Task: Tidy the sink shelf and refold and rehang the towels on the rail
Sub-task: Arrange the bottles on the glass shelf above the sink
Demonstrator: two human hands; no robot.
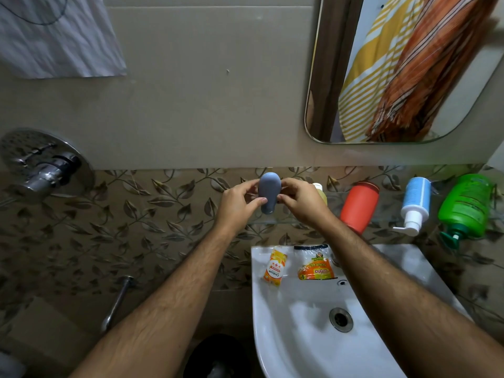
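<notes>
Leftmost, a white cloth (pixel 54 36) hangs on the wall above a chrome shower valve (pixel 46 170). Centrally, the left hand (pixel 237 203) and right hand (pixel 302 200) pinch a grey-blue plastic bottle (pixel 268 190) from either side, just above the glass shelf (pixel 387 219). Rightward on that shelf stand a red bottle (pixel 360 205), a white-and-blue pump bottle (pixel 414 203) and a green pump bottle (pixel 466 205). Below, two orange packets (pixel 275 266) lie on the white ceramic sink (pixel 300 336).
</notes>
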